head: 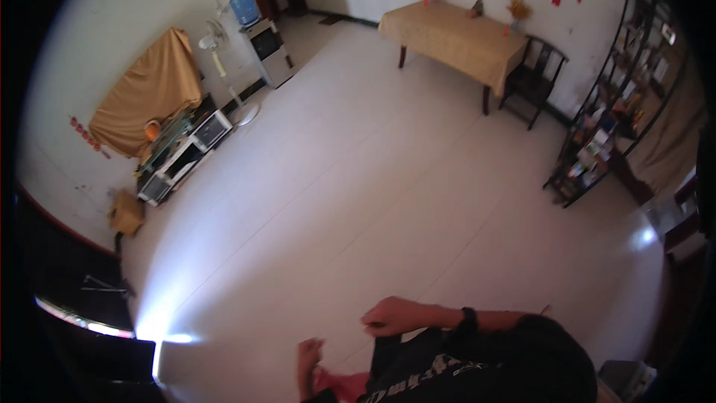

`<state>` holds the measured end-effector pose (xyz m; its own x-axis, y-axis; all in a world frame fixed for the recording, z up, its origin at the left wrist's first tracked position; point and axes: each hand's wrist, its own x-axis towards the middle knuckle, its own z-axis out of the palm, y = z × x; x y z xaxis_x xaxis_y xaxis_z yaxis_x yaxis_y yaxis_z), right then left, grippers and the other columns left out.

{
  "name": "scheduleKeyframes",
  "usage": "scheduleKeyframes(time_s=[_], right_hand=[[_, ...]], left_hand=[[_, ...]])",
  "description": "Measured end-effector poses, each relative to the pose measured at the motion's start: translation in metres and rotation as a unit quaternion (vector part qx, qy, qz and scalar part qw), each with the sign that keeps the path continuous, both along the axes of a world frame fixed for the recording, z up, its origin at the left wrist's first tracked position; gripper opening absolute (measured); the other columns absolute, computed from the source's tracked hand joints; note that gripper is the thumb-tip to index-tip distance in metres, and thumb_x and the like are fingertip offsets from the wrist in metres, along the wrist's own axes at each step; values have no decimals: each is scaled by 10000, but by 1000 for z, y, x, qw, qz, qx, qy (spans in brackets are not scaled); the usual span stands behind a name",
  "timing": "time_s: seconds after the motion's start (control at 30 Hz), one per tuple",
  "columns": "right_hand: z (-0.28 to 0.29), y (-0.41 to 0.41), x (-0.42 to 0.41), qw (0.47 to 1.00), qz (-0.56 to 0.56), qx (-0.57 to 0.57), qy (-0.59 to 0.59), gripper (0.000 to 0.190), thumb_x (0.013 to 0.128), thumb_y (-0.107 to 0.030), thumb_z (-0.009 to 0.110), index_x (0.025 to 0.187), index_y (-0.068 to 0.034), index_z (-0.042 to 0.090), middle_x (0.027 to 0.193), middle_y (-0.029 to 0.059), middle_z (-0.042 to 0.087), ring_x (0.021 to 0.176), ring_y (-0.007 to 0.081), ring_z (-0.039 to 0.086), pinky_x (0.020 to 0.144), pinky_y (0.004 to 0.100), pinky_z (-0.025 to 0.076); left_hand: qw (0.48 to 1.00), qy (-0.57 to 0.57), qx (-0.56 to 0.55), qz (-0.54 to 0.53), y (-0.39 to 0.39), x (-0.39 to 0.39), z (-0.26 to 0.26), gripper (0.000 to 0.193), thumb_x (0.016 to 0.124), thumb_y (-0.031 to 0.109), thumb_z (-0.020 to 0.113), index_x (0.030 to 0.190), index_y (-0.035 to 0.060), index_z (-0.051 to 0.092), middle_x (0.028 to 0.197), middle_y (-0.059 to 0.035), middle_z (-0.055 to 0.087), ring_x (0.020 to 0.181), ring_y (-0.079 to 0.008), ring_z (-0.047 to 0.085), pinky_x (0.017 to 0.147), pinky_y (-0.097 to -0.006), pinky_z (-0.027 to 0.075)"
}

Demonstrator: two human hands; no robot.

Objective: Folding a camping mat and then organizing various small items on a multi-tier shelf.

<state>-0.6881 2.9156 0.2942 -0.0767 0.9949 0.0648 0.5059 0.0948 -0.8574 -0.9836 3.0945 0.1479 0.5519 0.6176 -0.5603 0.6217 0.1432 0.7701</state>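
My right hand is in front of my body with its fingers curled in, and nothing shows in it. A dark band circles that wrist. Lower and to the left, my left hand is also curled, and I see nothing held there. Beside the left forearm shows something pink-red, partly hidden by my dark printed shirt; I cannot tell what it is. Both hands are apart from the furniture, above the pale tiled floor.
A cloth-covered table and a dark wooden chair stand at the far wall. Cluttered shelves line the right. On the left are a low cabinet, a pedestal fan, a water dispenser and a cardboard box.
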Motion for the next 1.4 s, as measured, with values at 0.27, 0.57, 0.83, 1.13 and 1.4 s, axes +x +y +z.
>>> scheduleKeyframes(time_s=[0.27,0.57,0.83,1.13,1.4], right_hand=[[-73,-49,64,941,-293,-80,-152,220,904,-260,543,862,-43,538,728,144,583,706,349,594,646,441,452],[-145,-245,56,778,-588,-154,156,278,901,-328,553,920,-53,588,792,148,656,753,323,642,644,427,480],[-109,-419,31,688,-620,-270,264,369,888,-404,550,1073,-87,590,892,151,632,852,350,627,763,467,490],[-109,-543,85,488,-847,-173,121,308,942,-297,532,1095,-36,586,932,152,668,883,254,651,803,367,505],[-54,-634,143,477,-812,68,329,392,881,-361,616,1122,-52,603,1044,173,652,959,340,620,885,421,476]], left_hand=[[993,18,115,37,124,46,-52,292,860,119,584,591,29,510,479,-39,501,437,-123,513,409,-301,413],[861,-37,109,-495,5,386,-31,177,889,210,594,934,52,658,725,-115,693,646,-172,689,585,-303,546],[614,-65,101,-780,-300,570,-7,279,910,281,570,1119,102,614,918,-118,704,844,-279,691,754,-386,541],[258,-107,109,-954,-567,654,43,391,976,374,478,1264,116,535,1110,-139,627,1004,-273,610,882,-383,476],[406,-141,-20,-903,-640,771,82,511,952,377,542,1353,72,458,1195,-165,599,1142,-295,558,985,-389,419]])
